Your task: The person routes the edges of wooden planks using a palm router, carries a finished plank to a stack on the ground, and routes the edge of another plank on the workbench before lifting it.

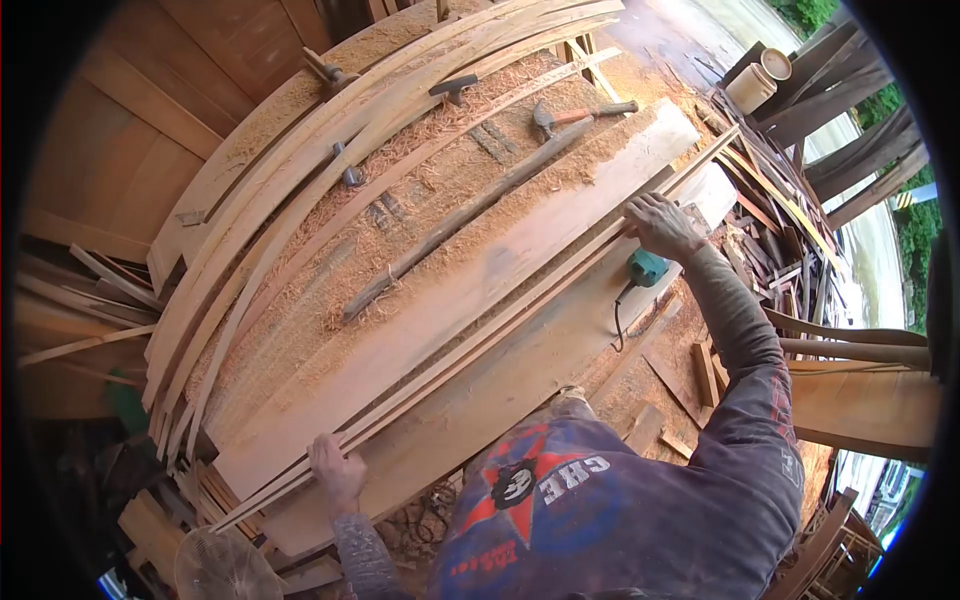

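Note:
Long thin wooden strips (470, 352) run diagonally over a wide plank on the workbench. My left hand (337, 470) is closed around the strips near their lower left end. Toward their upper right end, my right hand (662, 225) is closed over the same strips, its fingertips partly hidden. Just below the right hand lies a green power tool (648, 268) with a black cord, on the near board (480, 385). The wide pale plank (480, 270) lies beyond the strips, dusted with sawdust along its far edge.
A claw hammer (575, 118), a dark wooden pole (460, 230) and wood shavings (390, 150) lie farther back. Long boards (290, 180) line the far side. Scrap wood (790, 240) is heaped at right, near a plastic container (750, 88). A fan (228, 565) stands lower left.

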A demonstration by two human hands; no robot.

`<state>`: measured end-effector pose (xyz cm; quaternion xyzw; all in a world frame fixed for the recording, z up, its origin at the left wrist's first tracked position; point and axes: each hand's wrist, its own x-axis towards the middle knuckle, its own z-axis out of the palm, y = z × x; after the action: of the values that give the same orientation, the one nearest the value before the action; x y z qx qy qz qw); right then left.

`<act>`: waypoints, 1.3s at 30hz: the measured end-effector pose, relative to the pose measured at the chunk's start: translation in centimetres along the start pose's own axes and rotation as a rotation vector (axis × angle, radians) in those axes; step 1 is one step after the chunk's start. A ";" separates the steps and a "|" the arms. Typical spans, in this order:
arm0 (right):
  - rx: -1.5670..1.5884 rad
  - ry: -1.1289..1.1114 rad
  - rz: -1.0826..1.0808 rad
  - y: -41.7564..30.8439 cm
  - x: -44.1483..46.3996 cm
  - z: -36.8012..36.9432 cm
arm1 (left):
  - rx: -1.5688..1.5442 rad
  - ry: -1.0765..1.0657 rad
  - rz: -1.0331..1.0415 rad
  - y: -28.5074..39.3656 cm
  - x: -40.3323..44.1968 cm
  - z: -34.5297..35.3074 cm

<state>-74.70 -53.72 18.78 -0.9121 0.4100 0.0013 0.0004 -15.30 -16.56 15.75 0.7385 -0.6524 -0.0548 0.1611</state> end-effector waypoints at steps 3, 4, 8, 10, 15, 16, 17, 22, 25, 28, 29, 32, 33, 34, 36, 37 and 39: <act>-0.057 0.008 0.015 1.5 0.1 3.2 | -0.052 0.123 -0.022 0.8 0.4 3.3; -0.061 0.016 0.006 1.7 0.6 2.7 | -0.049 0.133 -0.027 1.4 0.9 3.5; -0.093 -0.037 0.077 1.5 1.3 1.7 | -0.054 0.200 -0.063 2.4 1.3 4.7; -0.119 -0.045 0.198 1.9 0.9 1.7 | -0.055 0.194 -0.055 3.4 1.8 6.2; 0.006 0.175 0.404 -0.5 -1.9 0.7 | -0.029 0.215 -0.099 5.7 3.4 8.4; 0.008 0.224 0.400 -0.8 -2.7 0.7 | -0.026 0.208 -0.112 5.2 2.8 8.4; 0.047 0.250 0.411 -1.3 -3.9 0.7 | -0.038 0.245 -0.053 5.0 2.4 8.7; 0.064 0.248 0.533 -2.4 -11.4 1.8 | -0.037 0.220 -0.041 5.6 2.0 8.1; -0.006 0.083 0.617 -1.4 -16.1 3.2 | -0.041 0.140 -0.097 5.7 2.2 7.0; -0.056 0.023 0.703 -1.3 -18.3 4.0 | -0.015 0.100 -0.077 5.3 2.0 6.9; -0.011 -0.020 0.775 -1.3 -18.5 4.0 | -0.010 0.079 -0.062 5.1 1.9 7.0; -0.033 0.018 0.669 0.8 -19.1 5.8 | 0.021 0.019 -0.080 5.1 1.8 6.9; -0.028 0.016 0.675 0.9 -18.5 5.4 | 0.025 0.015 -0.076 5.3 1.9 6.7; -0.057 -0.040 0.582 0.6 -17.4 4.6 | 0.045 0.008 -0.094 5.8 2.0 6.3; -0.123 -0.091 0.355 2.9 -16.3 5.5 | 0.064 -0.005 -0.110 7.2 2.2 5.5; -0.124 -0.133 0.279 3.8 -15.5 5.5 | 0.079 0.020 -0.119 8.3 2.3 4.8; -0.121 -0.173 0.193 5.1 -13.3 5.3 | 0.101 0.047 -0.139 10.2 2.0 3.8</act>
<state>-87.34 -47.09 13.53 -0.8632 0.4935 0.1049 -0.0194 -25.77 -20.16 15.60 0.7903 -0.5976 -0.0155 0.1347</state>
